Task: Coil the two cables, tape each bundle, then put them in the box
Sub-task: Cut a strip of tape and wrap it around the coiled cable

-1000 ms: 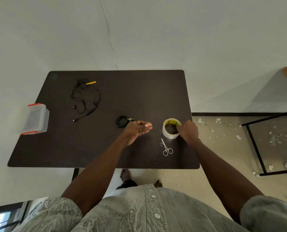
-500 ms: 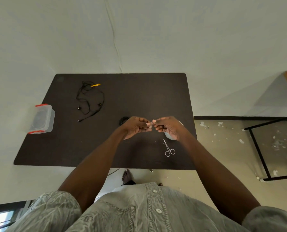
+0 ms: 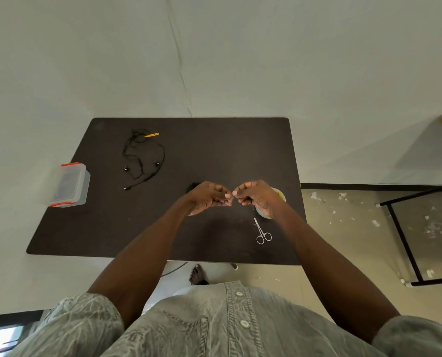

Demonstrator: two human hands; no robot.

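My left hand [image 3: 209,197] and my right hand [image 3: 254,197] meet fingertip to fingertip above the dark table [image 3: 214,140]. Both pinch a small clear piece of tape [image 3: 231,197] that is hard to make out. A coiled black cable [image 3: 192,186] lies just behind my left hand, mostly hidden. The tape roll [image 3: 280,196] sits behind my right hand, partly covered. A loose black cable [image 3: 142,155] with a yellow tie lies uncoiled at the far left of the table. The clear box [image 3: 69,185] with red clips stands at the table's left edge, lid on.
Small scissors [image 3: 262,231] lie on the table near my right forearm. A black metal frame [image 3: 408,240] stands on the littered floor to the right. A bare foot [image 3: 198,274] shows under the table's front edge.
My right hand left the tape roll and came to the middle to meet my left hand. The two hands now pinch together; my view tilted slightly.
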